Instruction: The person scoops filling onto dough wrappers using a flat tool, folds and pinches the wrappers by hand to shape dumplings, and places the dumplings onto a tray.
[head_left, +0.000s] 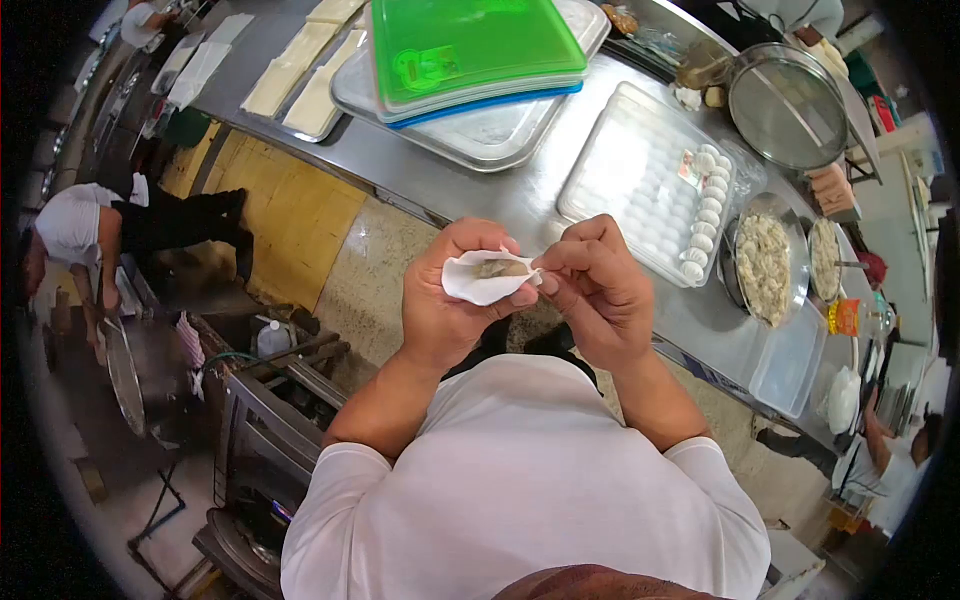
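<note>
A white dough wrapper (480,288) with greyish filling lies cupped in my left hand (440,290), whose fingers curl round it. My right hand (600,290) pinches the wrapper's right edge between thumb and fingertips. Both hands are in front of my chest, near the edge of the steel table (400,180). To the right of my hands, a clear plastic tray (640,150) holds rows of round white dough pieces, partly under its see-through cover. A metal bowl of pale filling (768,262) stands right of that tray.
Green and blue lids (480,50) lie on a metal tray (470,150). Pale sheets (295,65) rest at the back left. A round sieve (787,105) and an empty-looking plastic tray (788,360) are at the right. Other people work at the left (75,230) and right (890,465).
</note>
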